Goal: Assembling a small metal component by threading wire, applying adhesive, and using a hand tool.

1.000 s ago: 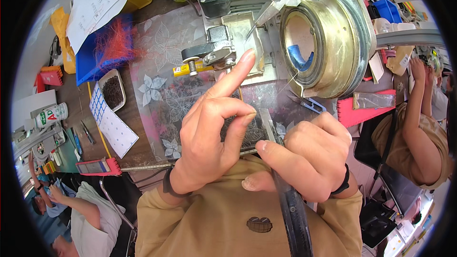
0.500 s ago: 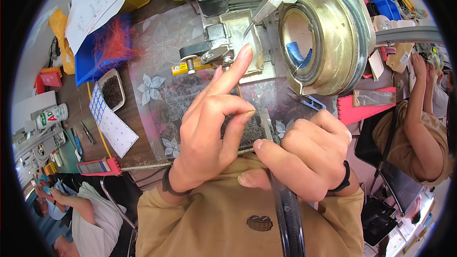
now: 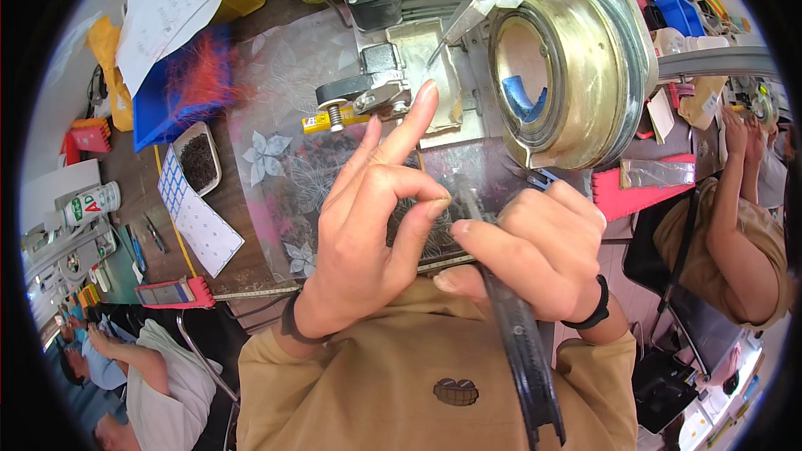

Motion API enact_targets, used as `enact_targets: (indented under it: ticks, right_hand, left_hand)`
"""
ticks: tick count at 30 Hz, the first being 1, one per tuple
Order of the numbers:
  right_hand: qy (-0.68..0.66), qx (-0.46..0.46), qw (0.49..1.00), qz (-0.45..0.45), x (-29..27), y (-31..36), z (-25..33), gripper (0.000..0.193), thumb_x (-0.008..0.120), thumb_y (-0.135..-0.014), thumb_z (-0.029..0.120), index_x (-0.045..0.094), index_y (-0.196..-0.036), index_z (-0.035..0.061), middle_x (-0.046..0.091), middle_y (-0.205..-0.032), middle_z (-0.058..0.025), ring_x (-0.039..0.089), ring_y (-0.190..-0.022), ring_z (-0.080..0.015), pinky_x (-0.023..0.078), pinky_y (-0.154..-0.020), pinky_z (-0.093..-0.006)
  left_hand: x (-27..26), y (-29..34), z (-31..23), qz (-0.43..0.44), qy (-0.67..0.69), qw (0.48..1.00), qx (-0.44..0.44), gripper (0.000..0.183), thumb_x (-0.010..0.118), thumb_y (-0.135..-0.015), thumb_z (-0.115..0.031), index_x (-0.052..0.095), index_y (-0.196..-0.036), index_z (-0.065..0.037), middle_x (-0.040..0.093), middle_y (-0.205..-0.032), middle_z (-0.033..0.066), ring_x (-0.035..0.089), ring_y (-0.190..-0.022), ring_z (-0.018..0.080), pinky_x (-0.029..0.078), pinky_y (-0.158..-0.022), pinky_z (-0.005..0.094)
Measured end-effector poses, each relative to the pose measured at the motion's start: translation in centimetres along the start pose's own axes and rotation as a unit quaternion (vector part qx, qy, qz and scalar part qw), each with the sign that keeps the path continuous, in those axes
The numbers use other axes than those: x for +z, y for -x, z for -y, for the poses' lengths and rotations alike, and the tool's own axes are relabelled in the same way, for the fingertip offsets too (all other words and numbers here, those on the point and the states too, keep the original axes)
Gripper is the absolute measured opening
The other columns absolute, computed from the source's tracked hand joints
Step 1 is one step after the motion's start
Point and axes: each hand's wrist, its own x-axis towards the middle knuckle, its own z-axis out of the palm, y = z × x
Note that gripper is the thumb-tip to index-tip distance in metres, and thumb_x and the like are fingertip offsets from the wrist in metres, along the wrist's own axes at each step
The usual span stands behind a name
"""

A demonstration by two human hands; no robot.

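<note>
My left hand [image 3: 355, 234] is raised before the machine, thumb and a fingertip pinched together, the other fingers stretched away from me. Whatever the pinch holds is too fine to make out. Beside it, my right hand [image 3: 543, 255] is closed around a long black tool [image 3: 525, 351] with a grooved body. The tool's greyish tip, blurred, lies close to the left pinch; its other end hangs before my shirt. Past the fingertips stands a brass-coloured ring [image 3: 597, 88] with a blue piece [image 3: 524, 100] inside. A pointed metal arm [image 3: 459, 29] reaches over a pale plate [image 3: 430, 54].
At left are a blue tray [image 3: 150, 113] with red fibres, a dish [image 3: 215, 171] of dark bits and a patterned card [image 3: 196, 221]. Blue-handled snips [image 3: 543, 177] and a pink holder [image 3: 614, 196] lie right. Other people [image 3: 163, 380] sit at both sides.
The black tool has tilted, its lower end swinging right across my shirt. My right hand has shifted slightly up and left. The left hand keeps its pinch, its outstretched fingers now more spread.
</note>
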Motion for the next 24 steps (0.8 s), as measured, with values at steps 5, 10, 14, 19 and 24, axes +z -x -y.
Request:
enact_targets:
  ticks: [5, 10, 14, 19, 24]
  right_hand:
    - [-0.062, 0.008, 0.998, 0.027, -2.2, 0.9, -0.6, 0.038, 0.081, -0.076, 0.037, 0.07, -0.094, 0.0056, 0.044, -0.058, 0.0036, 0.041, -0.046, -0.0116, 0.021, -0.046, -0.0279]
    - [-0.105, 0.024, 0.994, 0.01, -2.6, 3.4, -1.0, 0.042, 0.084, -0.072, 0.033, 0.069, -0.099, 0.0051, 0.046, -0.058, 0.0015, 0.045, -0.048, -0.0152, 0.026, -0.047, -0.0304]
    - [-0.023, 0.077, 0.992, 0.095, -1.5, 5.2, -1.3, 0.035, 0.083, -0.071, 0.027, 0.07, -0.098, 0.0092, 0.052, -0.068, 0.0, 0.051, -0.057, -0.018, 0.035, -0.049, -0.032]
    - [0.119, 0.099, 0.962, 0.224, -0.3, 7.5, -2.7, 0.031, 0.068, -0.078, 0.015, 0.067, -0.108, 0.0152, 0.06, -0.088, -0.0004, 0.06, -0.083, -0.0199, 0.046, -0.066, -0.0346]
    - [0.121, 0.121, 0.96, 0.222, -0.4, 6.9, -3.0, 0.035, 0.066, -0.079, 0.012, 0.067, -0.114, 0.0172, 0.06, -0.089, -0.0001, 0.06, -0.086, -0.0197, 0.045, -0.069, -0.0368]
  left_hand:
    - [-0.1, 0.1, 0.0, -0.02, 0.011, 1.0, -0.011, 0.017, 0.069, -0.084, 0.0, 0.056, -0.095, -0.003, 0.052, -0.141, 0.0291, 0.057, -0.127, 0.0396, 0.037, -0.109, 0.0564]
    - [0.0, 0.1, 0.0, -0.024, 0.022, 0.999, -0.016, 0.016, 0.069, -0.084, -0.001, 0.057, -0.094, -0.003, 0.053, -0.14, 0.0287, 0.055, -0.129, 0.0393, 0.037, -0.11, 0.0553]
    - [0.0, 0.0, -0.5, -0.025, 0.021, 0.999, -0.018, 0.015, 0.069, -0.084, -0.001, 0.057, -0.094, -0.003, 0.054, -0.14, 0.0288, 0.055, -0.129, 0.0395, 0.038, -0.11, 0.0549]
    - [0.0, -0.1, -0.7, -0.028, 0.044, 0.998, -0.022, 0.014, 0.069, -0.085, -0.001, 0.058, -0.093, -0.003, 0.054, -0.139, 0.0297, 0.056, -0.129, 0.039, 0.039, -0.11, 0.0516]
    - [-0.2, -0.3, -1.0, -0.015, 0.046, 0.999, -0.021, 0.014, 0.069, -0.085, -0.002, 0.057, -0.093, -0.002, 0.053, -0.139, 0.0301, 0.057, -0.128, 0.0385, 0.04, -0.109, 0.0494]
